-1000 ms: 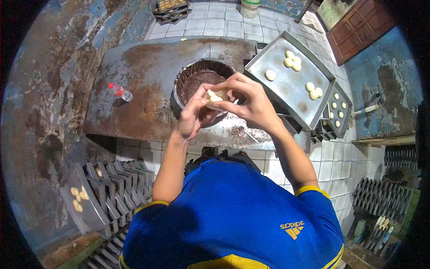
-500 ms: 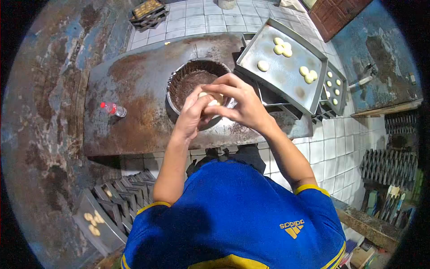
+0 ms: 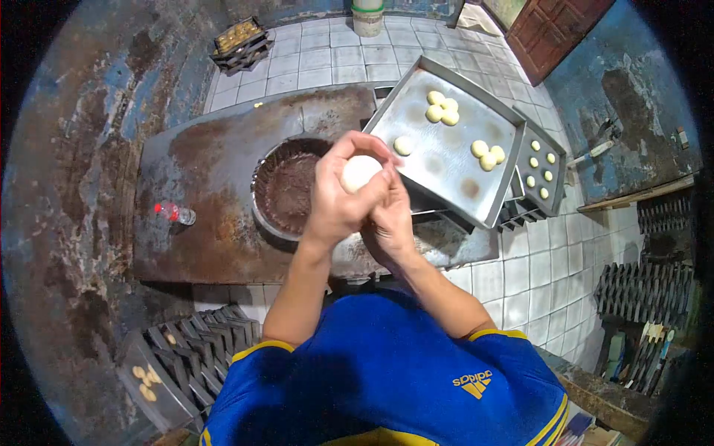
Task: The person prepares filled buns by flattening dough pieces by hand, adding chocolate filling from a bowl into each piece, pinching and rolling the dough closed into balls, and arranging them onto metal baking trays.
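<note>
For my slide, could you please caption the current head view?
Left hand and right hand cup a pale dough ball near a tray.

The word "adidas" beneath a three-stripe logo on the back of the blue shirt (image 3: 401, 379).

Blue walls with brown, peeling patches (image 3: 82, 186) enclose the room. White square floor tiles with dark joints (image 3: 327, 56) run behind the long grey metal bench with rusty brown stains (image 3: 216, 175) and show again on its near side. At the upper right stands a brown panelled wooden door (image 3: 554, 33); below it, a pale wooden ledge (image 3: 639, 195) juts from the wall. Light falls brightly on the tiles, while the area under the bench is dark.
</note>
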`<action>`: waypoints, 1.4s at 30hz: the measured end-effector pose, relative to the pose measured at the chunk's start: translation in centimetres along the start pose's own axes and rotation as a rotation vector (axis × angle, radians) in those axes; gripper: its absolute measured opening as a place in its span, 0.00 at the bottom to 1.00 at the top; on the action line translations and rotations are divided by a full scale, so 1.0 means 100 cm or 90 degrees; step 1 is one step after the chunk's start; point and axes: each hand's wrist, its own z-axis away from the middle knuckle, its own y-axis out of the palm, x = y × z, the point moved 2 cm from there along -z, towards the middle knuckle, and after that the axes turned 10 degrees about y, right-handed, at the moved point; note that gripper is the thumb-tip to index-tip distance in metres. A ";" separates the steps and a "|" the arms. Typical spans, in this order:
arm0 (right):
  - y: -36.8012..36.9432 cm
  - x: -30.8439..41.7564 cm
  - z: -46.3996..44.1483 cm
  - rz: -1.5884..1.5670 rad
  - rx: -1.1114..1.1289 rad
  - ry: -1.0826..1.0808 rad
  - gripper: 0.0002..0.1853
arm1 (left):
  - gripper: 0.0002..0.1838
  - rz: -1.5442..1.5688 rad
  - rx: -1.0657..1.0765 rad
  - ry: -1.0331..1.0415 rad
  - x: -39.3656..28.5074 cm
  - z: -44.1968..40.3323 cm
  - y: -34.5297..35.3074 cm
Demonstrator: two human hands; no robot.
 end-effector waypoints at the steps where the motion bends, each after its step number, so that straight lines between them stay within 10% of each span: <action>1: -0.011 0.013 -0.005 0.073 -0.042 -0.049 0.26 | 0.14 0.025 -0.012 0.017 0.008 -0.004 0.018; 8: -0.055 0.129 -0.015 0.336 0.184 0.020 0.18 | 0.32 0.058 0.053 0.156 0.035 -0.040 0.081; 11: -0.073 0.145 -0.011 0.308 0.046 -0.177 0.09 | 0.35 -0.003 0.115 0.204 0.052 -0.044 0.121; 14: -0.109 0.175 -0.034 0.583 0.121 -0.042 0.10 | 0.36 0.110 -0.013 0.114 0.097 -0.049 0.119; 16: -0.131 0.203 -0.046 0.825 0.171 0.076 0.12 | 0.34 -0.163 -0.015 0.113 0.135 -0.053 0.094; 19: -0.155 0.227 -0.066 0.821 0.106 0.052 0.24 | 0.33 -0.458 0.050 0.102 0.196 -0.052 0.080; 25: -0.200 0.209 -0.106 0.873 0.132 0.117 0.28 | 0.38 -0.400 0.049 -0.026 0.282 -0.046 0.088; 31: -0.288 0.173 -0.160 1.011 0.168 0.186 0.25 | 0.64 -0.612 0.148 -0.187 0.263 -0.038 0.060; 38: -0.306 0.113 -0.154 1.413 0.430 -0.180 0.43 | 0.55 -0.591 -0.073 -0.148 0.217 0.019 0.017; 42: -0.335 0.097 -0.172 1.323 0.429 -0.008 0.45 | 0.47 -0.527 -0.092 -0.136 0.223 0.004 0.051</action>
